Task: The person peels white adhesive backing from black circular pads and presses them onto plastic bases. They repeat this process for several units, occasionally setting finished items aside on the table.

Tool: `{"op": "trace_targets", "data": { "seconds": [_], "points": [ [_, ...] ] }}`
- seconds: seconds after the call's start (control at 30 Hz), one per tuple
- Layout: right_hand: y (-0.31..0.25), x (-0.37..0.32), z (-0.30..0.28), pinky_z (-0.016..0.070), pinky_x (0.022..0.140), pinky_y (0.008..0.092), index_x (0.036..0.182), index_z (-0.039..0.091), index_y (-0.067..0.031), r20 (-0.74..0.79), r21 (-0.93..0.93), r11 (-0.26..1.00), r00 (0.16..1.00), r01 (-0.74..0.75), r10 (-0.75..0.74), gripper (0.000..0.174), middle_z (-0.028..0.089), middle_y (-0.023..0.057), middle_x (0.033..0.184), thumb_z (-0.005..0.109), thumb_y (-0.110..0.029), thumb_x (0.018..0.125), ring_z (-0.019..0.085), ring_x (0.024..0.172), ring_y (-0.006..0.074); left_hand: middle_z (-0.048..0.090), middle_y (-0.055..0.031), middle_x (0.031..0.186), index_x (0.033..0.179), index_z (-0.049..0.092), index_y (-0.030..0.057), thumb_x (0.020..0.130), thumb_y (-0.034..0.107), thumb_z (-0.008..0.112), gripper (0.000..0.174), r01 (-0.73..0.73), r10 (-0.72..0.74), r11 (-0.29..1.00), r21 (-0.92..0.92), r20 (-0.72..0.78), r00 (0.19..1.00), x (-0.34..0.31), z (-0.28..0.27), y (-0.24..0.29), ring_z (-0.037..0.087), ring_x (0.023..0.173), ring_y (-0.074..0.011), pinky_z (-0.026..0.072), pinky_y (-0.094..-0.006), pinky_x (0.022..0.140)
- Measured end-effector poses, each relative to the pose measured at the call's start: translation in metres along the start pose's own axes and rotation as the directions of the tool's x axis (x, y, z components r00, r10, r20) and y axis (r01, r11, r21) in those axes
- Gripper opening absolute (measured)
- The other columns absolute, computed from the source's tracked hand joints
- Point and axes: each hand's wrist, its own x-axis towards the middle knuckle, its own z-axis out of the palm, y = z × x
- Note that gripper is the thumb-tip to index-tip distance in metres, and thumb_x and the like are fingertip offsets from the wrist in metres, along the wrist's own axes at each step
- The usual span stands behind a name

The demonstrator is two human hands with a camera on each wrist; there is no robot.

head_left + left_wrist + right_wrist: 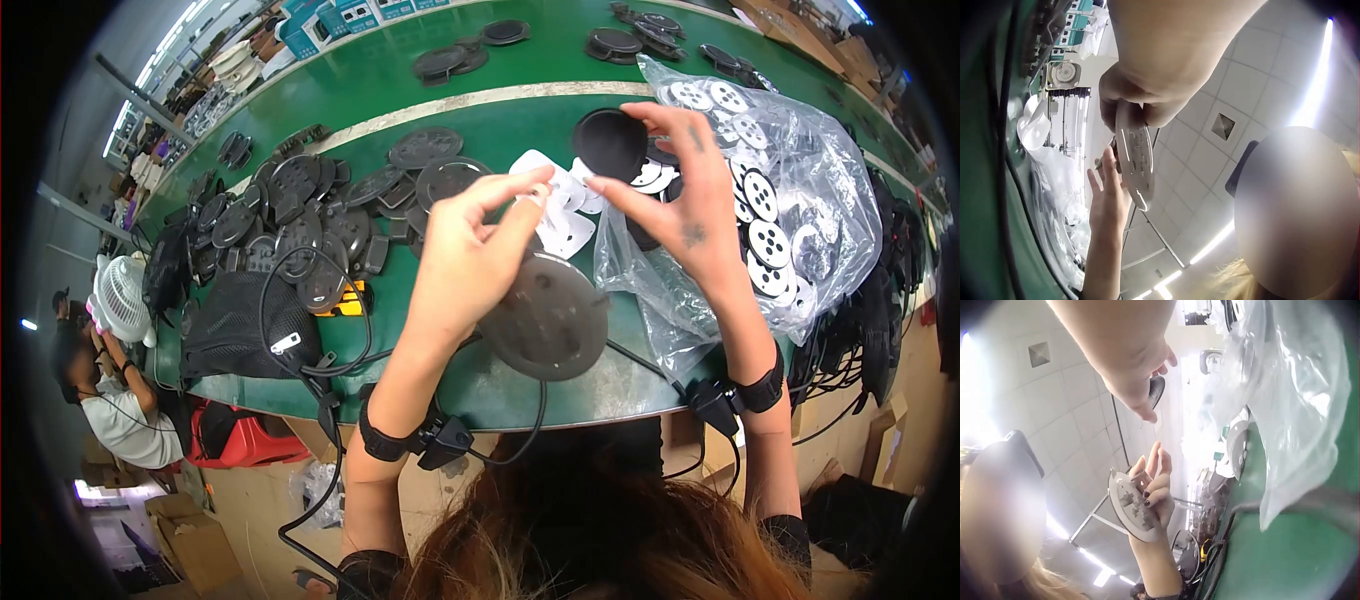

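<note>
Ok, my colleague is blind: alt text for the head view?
A person's left hand holds a large dark disc, the right hand a smaller black one, over a green table with piled dark parts and a clear bag of white discs.

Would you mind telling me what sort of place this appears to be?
Most likely a factory assembly workshop: dark round parts lie heaped on a long green workbench, and a clear plastic bag holds many white discs.

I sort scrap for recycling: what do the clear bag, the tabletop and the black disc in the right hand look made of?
Bag: thin, glossy plastic film; see-through, crinkled, with bright highlights.
Tabletop: smooth green coating, perhaps laminate or paint; faint sheen, core hidden.
Black disc: likely plastic or rubber, matte; its dark face barely shines.
</note>
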Motion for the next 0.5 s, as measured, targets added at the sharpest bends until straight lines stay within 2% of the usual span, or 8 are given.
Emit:
{"op": "trace_targets", "data": {
  "seconds": [0.1,0.17,0.23,0.27,0.33,0.37,0.47,0.5],
  "points": [
    [-0.002,0.003,-0.006,0.0449,0.080,0.0326,0.106,0.057,-0.0066,-0.025,0.120,0.979,0.985,-0.167,0.171,0.050,0.053,0.0101,0.106,0.076,-0.024,0.064,0.054,0.097,0.0214,0.061,-0.0043,0.094,0.109,0.057,-0.0003,0.091,0.018,0.047,0.028,0.014,-0.025,0.996,-0.090,-0.129,0.991,0.004,-0.008,0.005,0.052,0.067,-0.0023,0.0422,-0.0172,0.059],
    [0.000,0.005,-0.009,0.0441,0.082,0.0318,0.106,0.057,-0.0070,-0.012,0.141,0.972,0.981,-0.190,0.194,0.049,0.052,0.0090,0.108,0.077,-0.025,0.064,0.054,0.099,0.0198,0.061,-0.0048,0.094,0.109,0.056,-0.0003,0.091,0.019,0.046,0.028,0.010,-0.033,0.991,-0.135,-0.170,0.985,0.005,-0.013,0.004,0.053,0.069,-0.0034,0.0433,-0.0179,0.060],
    [0.004,0.005,-0.010,0.0419,0.086,0.0299,0.106,0.058,-0.0041,0.103,0.453,0.834,0.948,-0.316,0.303,0.044,0.055,0.0084,0.108,0.074,-0.022,0.069,0.053,0.101,0.0168,0.061,-0.0061,0.093,0.108,0.055,-0.0003,0.093,0.023,0.042,0.030,0.006,-0.057,0.972,-0.235,-0.210,0.976,0.007,-0.015,0.003,0.057,0.074,-0.0071,0.0466,-0.0208,0.065],
    [0.004,0.006,-0.012,0.0419,0.086,0.0299,0.106,0.058,-0.0041,0.105,0.452,0.835,0.948,-0.314,0.300,0.044,0.055,0.0084,0.108,0.074,-0.022,0.069,0.053,0.101,0.0168,0.061,-0.0061,0.093,0.108,0.055,-0.0003,0.093,0.023,0.042,0.030,0.005,-0.057,0.972,-0.237,-0.212,0.976,0.007,-0.015,0.004,0.057,0.074,-0.0071,0.0466,-0.0208,0.065],
    [0.001,0.007,-0.017,0.0404,0.087,0.0273,0.107,0.058,0.0007,0.340,0.774,0.407,0.860,-0.485,0.380,0.039,0.058,0.0079,0.104,0.069,-0.018,0.075,0.054,0.097,0.0141,0.061,-0.0064,0.092,0.110,0.054,-0.0012,0.093,0.020,0.044,0.029,0.028,-0.086,0.928,-0.373,-0.139,0.987,0.007,-0.017,0.007,0.054,0.084,-0.0082,0.0446,-0.0229,0.072],
    [-0.001,0.008,-0.016,0.0409,0.083,0.0236,0.106,0.058,0.0041,0.322,0.832,0.329,0.872,-0.447,0.370,0.033,0.061,0.0067,0.098,0.064,-0.014,0.080,0.055,0.092,0.0113,0.061,-0.0064,0.092,0.110,0.054,-0.0012,0.093,0.020,0.044,0.029,0.027,-0.086,0.926,-0.376,-0.140,0.986,0.006,-0.017,0.008,0.054,0.084,-0.0082,0.0446,-0.0229,0.072],
    [0.012,0.004,-0.018,0.0410,0.078,0.0204,0.105,0.059,0.0030,0.391,0.840,0.237,0.847,-0.489,0.361,0.030,0.062,0.0054,0.096,0.064,-0.014,0.080,0.055,0.087,0.0089,0.059,-0.0061,0.095,0.111,0.052,-0.0018,0.092,0.017,0.045,0.028,0.017,-0.090,0.898,-0.439,-0.148,0.985,0.005,-0.017,0.009,0.055,0.087,-0.0097,0.0457,-0.0237,0.075],
    [0.010,0.005,-0.018,0.0400,0.070,0.0175,0.100,0.062,0.0020,0.373,0.847,0.218,0.834,-0.485,0.408,0.025,0.062,0.0035,0.090,0.065,-0.012,0.080,0.053,0.077,0.0057,0.058,-0.0063,0.097,0.112,0.052,-0.0020,0.092,0.016,0.046,0.027,0.020,-0.096,0.894,-0.448,-0.146,0.985,0.005,-0.018,0.009,0.055,0.089,-0.0102,0.0459,-0.0243,0.076]
  ]
}}
